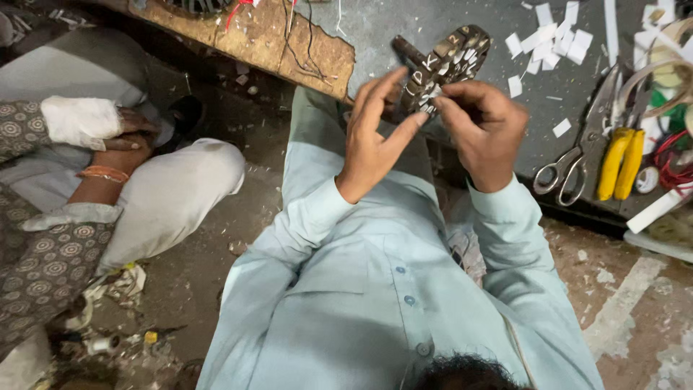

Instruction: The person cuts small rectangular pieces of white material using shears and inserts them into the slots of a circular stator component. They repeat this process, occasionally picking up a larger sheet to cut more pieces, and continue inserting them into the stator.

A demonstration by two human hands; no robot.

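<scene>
Two bare hands up in front of a pale blue shirt [375,289], both on one dark flat part [444,65] stuck all over with small white paper tags. Left hand [375,137] open, fingers spread apart and long, only the fingertips touching the lower edge of the part. Right hand [484,130] curled, thumb and fingers pinched together on the tags at the bottom of the part. Part tilted, held up in the air above the lap, just in front of the grey board [433,22].

One pair of metal scissors [577,152] on that board, one pair of yellow-handled pliers [621,162] just beside it. Many cut white paper bits [548,40] scattered near the top. One roll of tape [668,68] at the far right, some red wire [675,162] under it.

One more person [43,238] sitting at the left, in patterned cloth, with orange bangles [105,173] on one wrist.

Dirt floor [621,310] all around, dusty, with scraps and litter.
</scene>
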